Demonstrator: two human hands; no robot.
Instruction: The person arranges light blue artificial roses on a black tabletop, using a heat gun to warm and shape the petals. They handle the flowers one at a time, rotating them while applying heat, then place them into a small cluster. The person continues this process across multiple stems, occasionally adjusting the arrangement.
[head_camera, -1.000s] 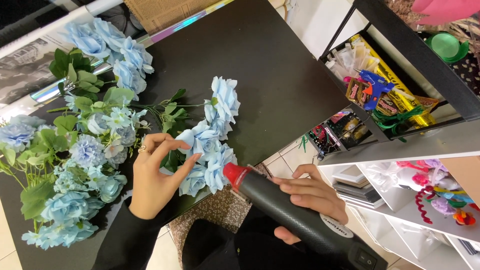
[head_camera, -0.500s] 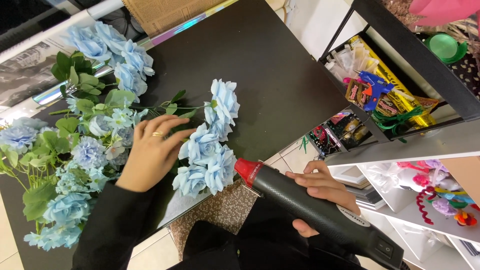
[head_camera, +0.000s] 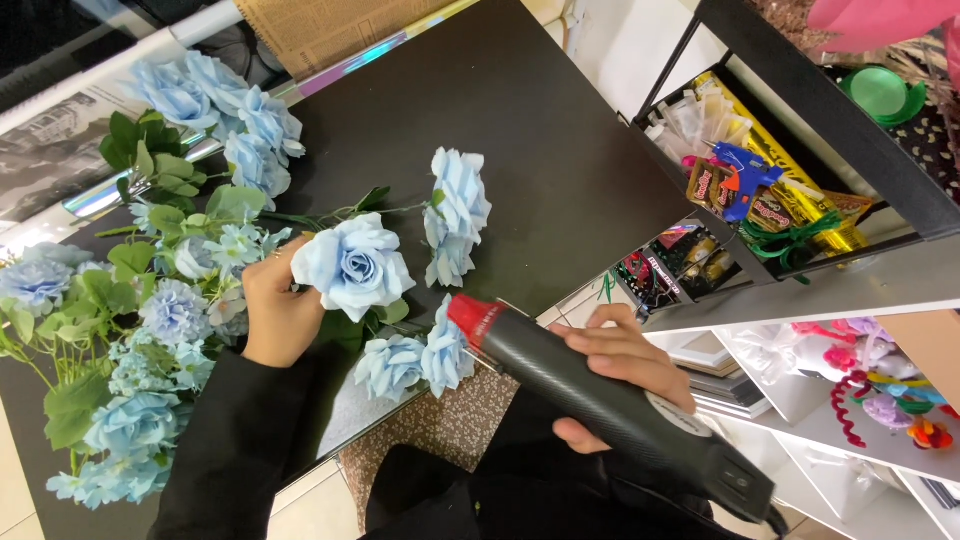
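- I am working on the light blue artificial rose (head_camera: 352, 265), and I judge that I am in the step of warming it with the black heat gun with a red nozzle (head_camera: 600, 400).
- My left hand (head_camera: 280, 310) is holding this rose from its left side; the grip is closed narrowly around the base of the flower, lifting it a little over the black table (head_camera: 540, 130).
- My right hand (head_camera: 625, 365) is holding the body of the heat gun; the grip is wrapped fully around it, and the red nozzle is pointing to the left, near the rose but not touching it.
- Just under the nozzle, two smaller light blue fabric flowers (head_camera: 415, 362) are lying at the edge of the table.
- For the next move, I think the nozzle must be aimed carefully at the petals, staying apart from my fingers (head_camera: 268, 270).
- More blue flowers with green leaves (head_camera: 120, 300) are lying at the left, and a shelf with craft supplies (head_camera: 760, 200) is standing at the right.
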